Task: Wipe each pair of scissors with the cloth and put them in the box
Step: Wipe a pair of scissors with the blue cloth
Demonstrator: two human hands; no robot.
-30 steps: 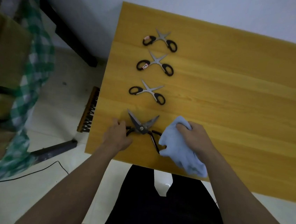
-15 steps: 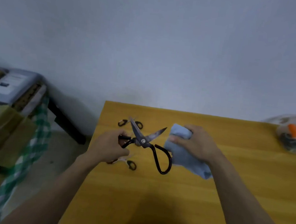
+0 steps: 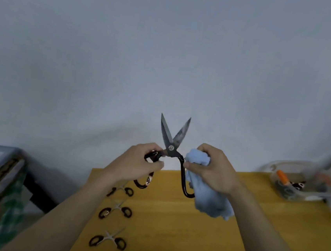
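Both hands are up in front of the person, above the near part of the table. Left hand (image 3: 136, 163) curls its fingers round the left handle loop of the big black scissors (image 3: 171, 146). Right hand (image 3: 213, 169) is squeezed round a bunched light blue cloth (image 3: 208, 195), and the cloth touches the right handle loop. So the scissors sit right between the 2 hands, lifted off the table. Their long way runs up and down: the loops hang low, and the 2 blades point up and stand apart like a V. The cloth hand is just below the right blade, so I think it is the one to slide up and wipe.

Below, on the yellow wooden table (image 3: 189, 240), 3 small scissors (image 3: 115, 211) lie in a row on the left side, not yet wiped. Farther off, at the table's far right, stands a clear plastic box (image 3: 305, 184) with some things inside, well apart from the hands. Behind is a plain pale wall (image 3: 168, 54).
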